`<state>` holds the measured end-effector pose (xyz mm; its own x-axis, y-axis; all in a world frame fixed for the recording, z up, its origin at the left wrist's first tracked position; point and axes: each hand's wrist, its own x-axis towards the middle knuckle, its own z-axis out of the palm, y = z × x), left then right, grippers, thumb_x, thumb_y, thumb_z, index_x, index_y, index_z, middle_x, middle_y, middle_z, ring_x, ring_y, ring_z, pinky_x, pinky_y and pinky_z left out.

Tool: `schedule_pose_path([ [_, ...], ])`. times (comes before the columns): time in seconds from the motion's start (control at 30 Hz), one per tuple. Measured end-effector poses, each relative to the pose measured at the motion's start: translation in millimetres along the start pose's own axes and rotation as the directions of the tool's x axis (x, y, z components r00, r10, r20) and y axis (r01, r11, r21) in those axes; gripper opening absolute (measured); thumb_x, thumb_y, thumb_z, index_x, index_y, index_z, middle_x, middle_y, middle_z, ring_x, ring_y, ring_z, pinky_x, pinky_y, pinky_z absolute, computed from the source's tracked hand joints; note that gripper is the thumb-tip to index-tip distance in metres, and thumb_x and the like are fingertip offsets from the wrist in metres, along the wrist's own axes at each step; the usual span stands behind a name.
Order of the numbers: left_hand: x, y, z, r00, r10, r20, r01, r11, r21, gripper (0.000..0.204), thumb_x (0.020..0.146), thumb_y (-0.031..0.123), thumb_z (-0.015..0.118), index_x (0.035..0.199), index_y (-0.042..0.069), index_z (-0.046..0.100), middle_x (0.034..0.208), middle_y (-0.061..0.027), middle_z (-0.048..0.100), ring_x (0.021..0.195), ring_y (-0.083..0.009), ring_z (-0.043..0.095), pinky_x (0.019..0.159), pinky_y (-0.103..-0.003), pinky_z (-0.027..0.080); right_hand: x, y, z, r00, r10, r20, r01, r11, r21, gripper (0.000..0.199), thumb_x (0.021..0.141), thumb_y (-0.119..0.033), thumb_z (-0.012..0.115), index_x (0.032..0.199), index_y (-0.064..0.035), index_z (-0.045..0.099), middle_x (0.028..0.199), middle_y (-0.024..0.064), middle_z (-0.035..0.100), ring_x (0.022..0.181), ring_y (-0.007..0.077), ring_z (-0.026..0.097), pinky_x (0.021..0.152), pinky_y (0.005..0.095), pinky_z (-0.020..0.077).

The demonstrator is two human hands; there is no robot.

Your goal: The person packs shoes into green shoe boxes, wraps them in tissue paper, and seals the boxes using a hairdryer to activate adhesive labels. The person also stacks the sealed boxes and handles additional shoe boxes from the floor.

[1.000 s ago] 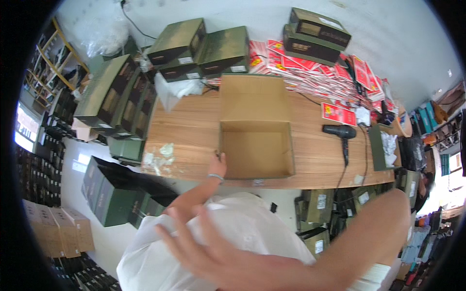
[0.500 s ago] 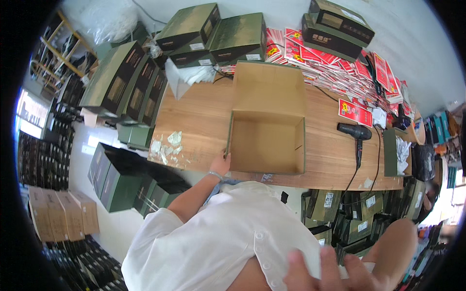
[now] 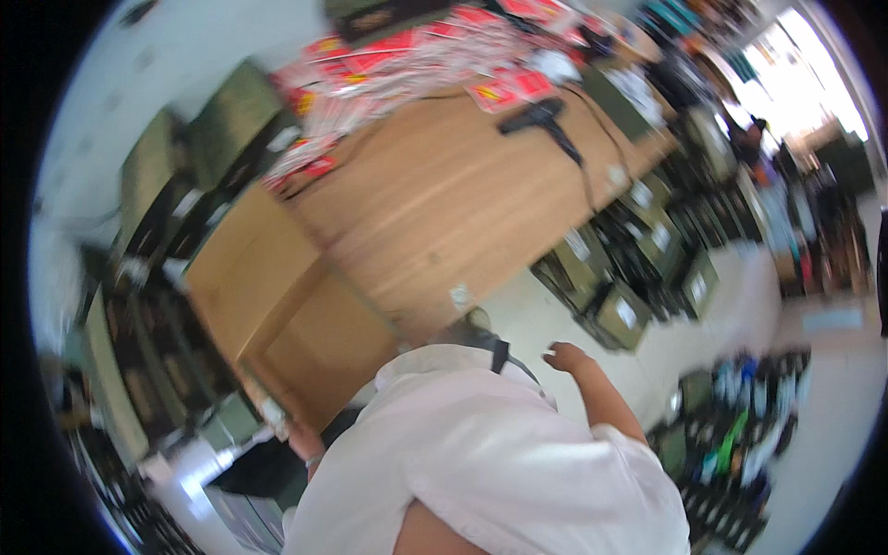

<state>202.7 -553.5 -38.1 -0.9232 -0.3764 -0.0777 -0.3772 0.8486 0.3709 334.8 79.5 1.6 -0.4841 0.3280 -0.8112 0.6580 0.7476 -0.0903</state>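
Note:
An open cardboard box [image 3: 328, 338], brown inside with its lid folded back, lies at the left end of the wooden table. My left hand [image 3: 302, 438] is at the box's left wall near its front corner, with the fingers closed about the edge, though motion blurs them. My right hand [image 3: 566, 357] hangs over the floor to the right, past the table's front edge. Its fingers are loosely bent and apart, with nothing seen in them.
A black hair dryer [image 3: 534, 115] with a cord lies on the table [image 3: 435, 222]. Piled red printed packets [image 3: 370, 79] line the back. Dark green boxes [image 3: 236, 120] stand at the back left. More boxes [image 3: 620, 314] sit on the floor at right.
The view has swung to the right, so the table and box appear tilted and further left. My right hand has gone from close below the camera to over the floor at right.

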Motion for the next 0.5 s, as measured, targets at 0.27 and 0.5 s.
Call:
schedule_pose_path([
  [0.27,44,-47,-40,0.967,0.143,-0.211,-0.111,0.981,0.156,0.049,0.097,0.029,0.049,0.132,-0.004,0.041,0.125,-0.0277,0.051,0.110,-0.0451,0.052,0.093,-0.048,0.045,-3,80,184,0.989,0.117,0.093,-0.135,0.965,0.225,0.045,0.091,-0.036,0.045,0.104,0.0001,0.069,0.116,0.0221,0.063,0.111,0.0373,0.058,0.097,0.0429,0.0453],
  [0.5,41,143,-40,0.799,0.513,-0.314,-0.539,0.842,0.004,0.054,0.091,0.014,0.056,0.139,-0.002,0.037,0.136,-0.0232,0.044,0.126,-0.0370,0.042,0.106,-0.045,0.035,29,159,204,1.000,0.017,-0.001,-0.017,0.988,0.155,0.044,0.089,-0.032,0.040,0.099,-0.0001,0.069,0.111,0.0228,0.064,0.106,0.0378,0.059,0.095,0.0427,0.0458],
])
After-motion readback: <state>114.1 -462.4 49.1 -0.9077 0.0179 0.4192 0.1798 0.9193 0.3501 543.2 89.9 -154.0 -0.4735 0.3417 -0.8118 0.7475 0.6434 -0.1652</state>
